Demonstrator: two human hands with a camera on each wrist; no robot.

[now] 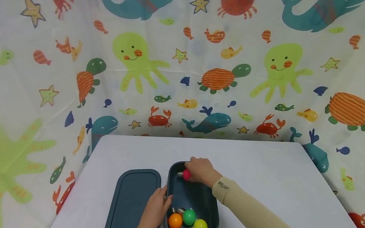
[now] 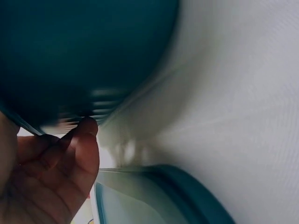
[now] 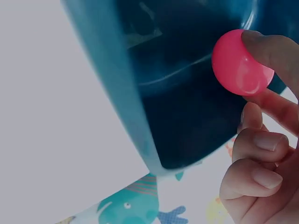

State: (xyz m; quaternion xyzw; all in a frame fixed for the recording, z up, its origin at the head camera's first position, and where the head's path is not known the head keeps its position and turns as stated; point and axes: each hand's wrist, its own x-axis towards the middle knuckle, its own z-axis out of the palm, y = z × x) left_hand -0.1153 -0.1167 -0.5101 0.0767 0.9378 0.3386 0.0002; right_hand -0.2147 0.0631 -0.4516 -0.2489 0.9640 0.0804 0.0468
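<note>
A pink light bulb (image 1: 186,174) with a silver screw base is pinched between the thumb and fingers of my right hand (image 1: 200,170), at the far end of a dark blue container (image 1: 193,198). The right wrist view shows the round pink bulb (image 3: 240,63) over the container's inside, its base hidden. My left hand (image 1: 154,208) holds the container's left wall, fingertips against its ribbed outer side (image 2: 100,105). At the container's near end lie an orange bulb (image 1: 175,221), a green bulb (image 1: 189,217) and a yellow bulb (image 1: 200,227).
A dark blue lid (image 1: 132,204) lies flat on the white table (image 1: 254,169), left of the container and partly under my left hand and wrist. Behind the table hangs a curtain (image 1: 176,65) printed with sea animals.
</note>
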